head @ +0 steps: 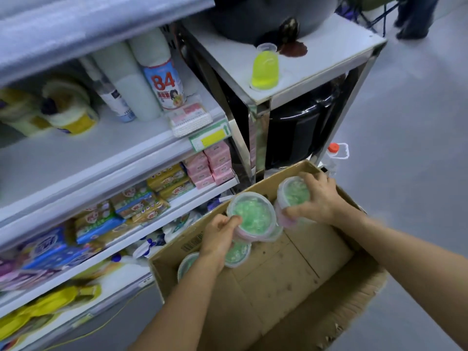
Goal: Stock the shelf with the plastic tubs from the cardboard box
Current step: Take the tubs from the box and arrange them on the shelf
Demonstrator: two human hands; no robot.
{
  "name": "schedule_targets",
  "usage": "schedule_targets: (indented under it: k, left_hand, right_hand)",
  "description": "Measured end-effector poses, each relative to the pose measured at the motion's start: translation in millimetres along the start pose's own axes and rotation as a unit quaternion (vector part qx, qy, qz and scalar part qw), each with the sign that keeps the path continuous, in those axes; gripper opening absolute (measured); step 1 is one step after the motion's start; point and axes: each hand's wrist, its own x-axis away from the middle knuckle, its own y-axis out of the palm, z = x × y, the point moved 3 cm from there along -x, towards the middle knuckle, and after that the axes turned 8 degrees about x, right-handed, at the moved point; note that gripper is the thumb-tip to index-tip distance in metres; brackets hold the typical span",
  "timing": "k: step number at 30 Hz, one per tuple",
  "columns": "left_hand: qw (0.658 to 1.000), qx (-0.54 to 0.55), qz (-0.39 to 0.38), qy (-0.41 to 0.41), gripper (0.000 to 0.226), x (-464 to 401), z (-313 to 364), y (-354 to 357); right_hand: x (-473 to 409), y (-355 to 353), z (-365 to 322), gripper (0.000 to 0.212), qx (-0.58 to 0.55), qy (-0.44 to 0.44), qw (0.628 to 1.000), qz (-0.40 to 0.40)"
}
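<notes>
While each hand grips a green tub (pixel 250 215), "84" bottle (pixel 164 82) on shelf (pixel 83 158)

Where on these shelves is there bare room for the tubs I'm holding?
Bare room: the upper shelf board, forward and left of the yellow tub and 84 can. Crowded: the lower shelf with soap packs and pink boxes.

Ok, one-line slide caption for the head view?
Left hand and right hand each grip a green-filled plastic tub over the cardboard box beside the shelf.
</notes>
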Motion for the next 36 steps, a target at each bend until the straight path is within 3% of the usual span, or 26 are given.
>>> schedule_targets:
  k: [3,9,15,20,28,33,36]
  left_hand:
    - [0.997,0.077,0.026,-0.005,0.032,39.0,15.9,-25.8]
    - [0.985,0.149,0.05,0.07,0.03,114.1,54.8,-82.3]
    - [0.973,0.188,0.078,0.11,0.038,168.2,103.1,-146.0]
    - [0.966,0.174,0.103,0.163,0.042,212.0,150.7,-206.9]
    - [0.944,0.209,0.125,0.223,0.021,264.7,221.5,-291.4]
    - [0.934,0.22,0.141,0.244,0.036,267.9,250.1,-336.0]
    - [0.929,0.234,0.149,0.245,0.032,262.3,259.0,-355.8]
  right_hand:
    - [27.4,-29.7,-28.3,0.099,-0.001,-0.036,0.999,0.007]
    - [81.0,-87.2,-90.2,0.095,-0.033,-0.103,0.994,-0.003]
    - [120.2,-136.9,-172.8,0.11,-0.022,-0.211,0.977,-0.012]
    - [147.6,-174.6,-249.8,0.102,0.001,-0.306,0.952,0.023]
    - [172.4,-227.8,-366.7,0.095,0.003,-0.399,0.915,0.053]
    - [166.4,-245.9,-432.9,0.081,-0.056,-0.446,0.887,0.101]
    - [153.4,-249.2,-469.8,0.079,-0.032,-0.449,0.88,0.15]
